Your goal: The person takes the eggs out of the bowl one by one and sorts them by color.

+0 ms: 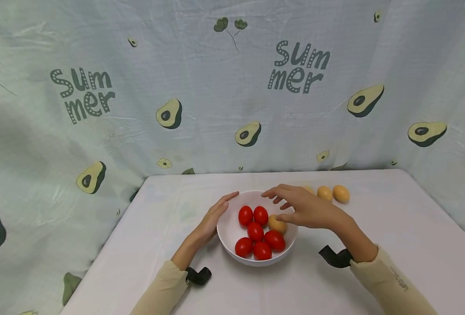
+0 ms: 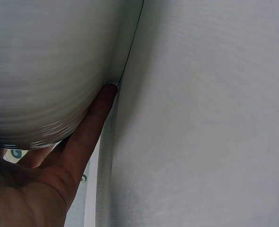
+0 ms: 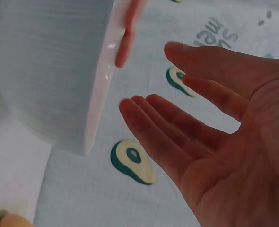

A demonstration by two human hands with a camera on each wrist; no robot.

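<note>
A white bowl (image 1: 256,263) holds several glossy red oval tomatoes (image 1: 255,232) and one yellow-orange oval fruit (image 1: 276,224). Along the bowl's left side rests my left hand (image 1: 210,218); in the left wrist view its straight digits touch the outer wall. My right hand (image 1: 305,208) hovers over the bowl's right rim, palm down and holding nothing. Its fingers are spread and loosely bent, with the thumb tip overlapping the yellow fruit in the head view. The right wrist view shows a gap between the right fingertips (image 3: 125,106) and the bowl's rim.
Several more yellow-orange fruits (image 1: 341,194) lie on the white table (image 1: 394,218) behind the right hand, one partly hidden by it. A pale curtain (image 1: 201,78) with avocado prints hangs beyond the table's back edge. Black straps (image 1: 336,257) hang at both wrists.
</note>
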